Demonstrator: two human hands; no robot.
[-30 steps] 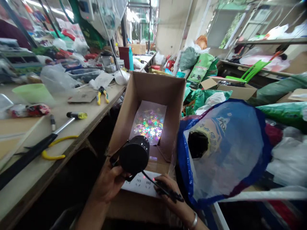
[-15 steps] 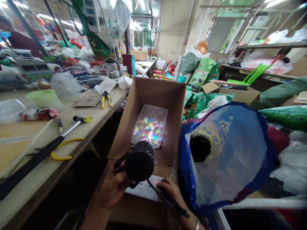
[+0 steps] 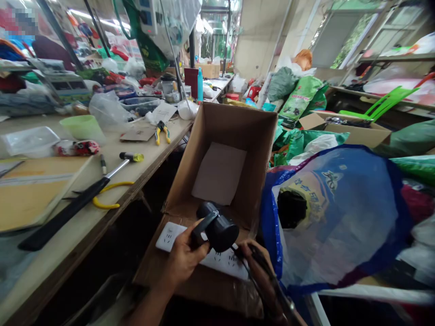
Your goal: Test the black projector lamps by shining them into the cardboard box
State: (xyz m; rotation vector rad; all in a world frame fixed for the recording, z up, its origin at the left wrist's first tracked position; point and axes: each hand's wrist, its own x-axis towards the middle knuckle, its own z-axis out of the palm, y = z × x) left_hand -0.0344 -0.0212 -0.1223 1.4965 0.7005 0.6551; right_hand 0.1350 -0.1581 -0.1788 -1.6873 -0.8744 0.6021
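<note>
Two hands: left grip (image 3: 185,258) wrapped round black cylindrical lamp (image 3: 217,228), right grip (image 3: 260,267) pinching black cord (image 3: 238,253)
Long axis: slanting over near edge of cardboard box (image 3: 234,136)
Just below: white power strip (image 3: 220,262)

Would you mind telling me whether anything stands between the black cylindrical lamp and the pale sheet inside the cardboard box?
Nothing visible does: only open air inside the cardboard box separates the black cylindrical lamp, held in the left hand, from the pale sheet.
</note>
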